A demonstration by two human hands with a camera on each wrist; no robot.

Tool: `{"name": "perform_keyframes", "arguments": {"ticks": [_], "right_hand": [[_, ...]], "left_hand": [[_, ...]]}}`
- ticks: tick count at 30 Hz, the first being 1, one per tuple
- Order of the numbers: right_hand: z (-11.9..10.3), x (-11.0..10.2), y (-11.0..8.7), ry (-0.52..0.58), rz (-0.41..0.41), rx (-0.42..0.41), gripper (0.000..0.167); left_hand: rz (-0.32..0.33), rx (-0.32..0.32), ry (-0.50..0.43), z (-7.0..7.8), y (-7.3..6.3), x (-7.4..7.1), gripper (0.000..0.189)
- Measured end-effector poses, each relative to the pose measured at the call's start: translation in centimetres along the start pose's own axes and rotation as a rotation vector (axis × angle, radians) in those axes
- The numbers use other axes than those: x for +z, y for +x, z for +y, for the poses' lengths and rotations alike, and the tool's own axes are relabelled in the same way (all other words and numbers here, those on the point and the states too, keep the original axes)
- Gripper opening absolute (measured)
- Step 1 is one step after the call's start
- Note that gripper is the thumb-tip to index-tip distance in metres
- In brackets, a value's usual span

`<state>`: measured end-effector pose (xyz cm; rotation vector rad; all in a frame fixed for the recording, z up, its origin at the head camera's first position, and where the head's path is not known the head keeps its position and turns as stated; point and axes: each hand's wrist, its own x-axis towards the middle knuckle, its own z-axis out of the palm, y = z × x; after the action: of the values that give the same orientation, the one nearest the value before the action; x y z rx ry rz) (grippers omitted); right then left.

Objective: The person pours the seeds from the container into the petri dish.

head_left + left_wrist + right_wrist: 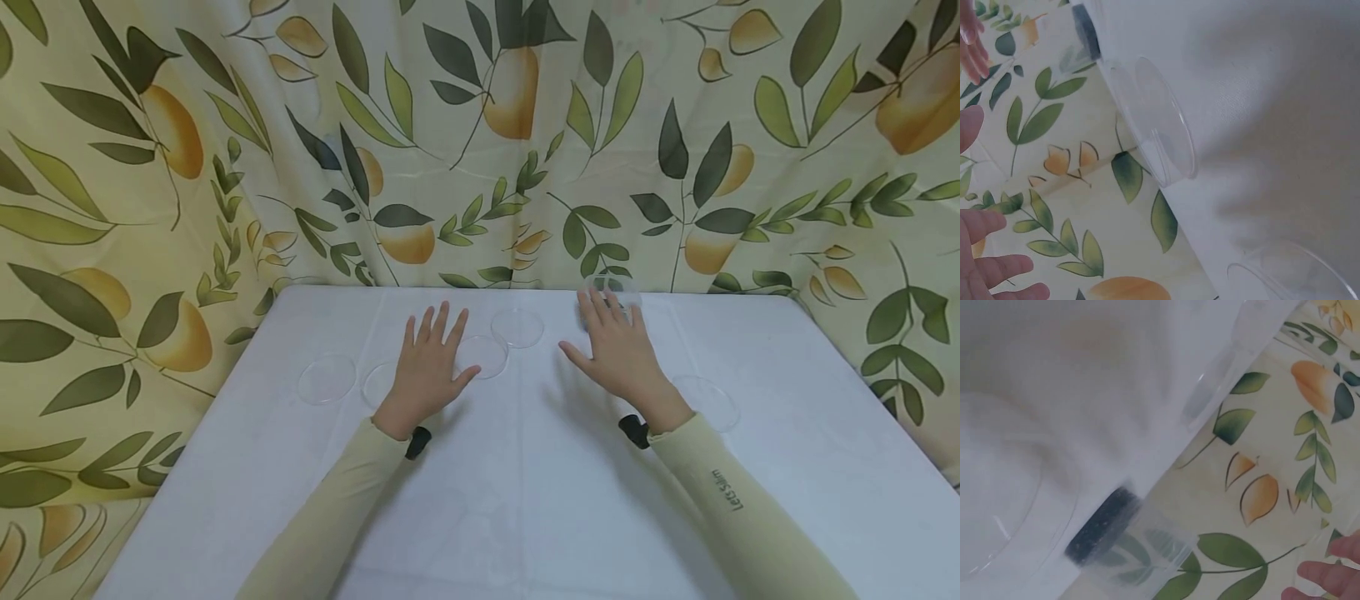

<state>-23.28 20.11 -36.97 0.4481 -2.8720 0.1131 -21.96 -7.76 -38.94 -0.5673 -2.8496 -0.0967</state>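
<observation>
Both hands are held over the white table with bare palms down and fingers spread, holding nothing. My left hand [427, 367] overlaps two clear round dishes in the head view, one dish [377, 385] at its left and another dish [487, 357] by its thumb side. Farther right, my right hand [618, 354] covers part of a clear cup [611, 293] near the table's back edge. In the right wrist view this cup [1141, 547] shows a dark layer at its bottom. Fingers [1329, 575] of the right hand appear at that view's lower right corner.
More clear dishes lie on the white table [495, 517]: one at far left [327, 380], one at centre back [517, 328], one beside the right wrist [708, 403]. A leaf-and-fruit patterned curtain [480, 200] hangs right behind the table's back edge.
</observation>
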Motion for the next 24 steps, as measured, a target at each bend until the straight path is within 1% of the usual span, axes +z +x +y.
{"name": "perform_keyframes", "arguments": {"ticks": [4,9,13,20,24], "right_hand": [[1.0,-0.1,0.1,0.006,0.030,-0.013,0.081],[2.3,-0.2,0.2,0.019,0.059,-0.031,0.080],[3.4,-0.6,0.4,0.004,0.063,-0.044,0.080],[5.3,-1.4,0.8,-0.025,0.081,-0.066,0.079],[6.4,-1.6,0.9,-0.032,0.059,-0.068,0.082]], "left_hand": [[0.010,0.007,0.029,-0.4,-0.1,-0.2,0.079],[0.015,0.028,0.038,-1.2,-0.3,-0.6,0.080],[0.022,0.054,0.036,-1.9,-0.5,-1.0,0.081],[0.012,0.092,0.031,-3.3,-1.0,-1.5,0.080],[0.004,0.106,0.042,-4.0,-1.5,-1.6,0.081]]}}
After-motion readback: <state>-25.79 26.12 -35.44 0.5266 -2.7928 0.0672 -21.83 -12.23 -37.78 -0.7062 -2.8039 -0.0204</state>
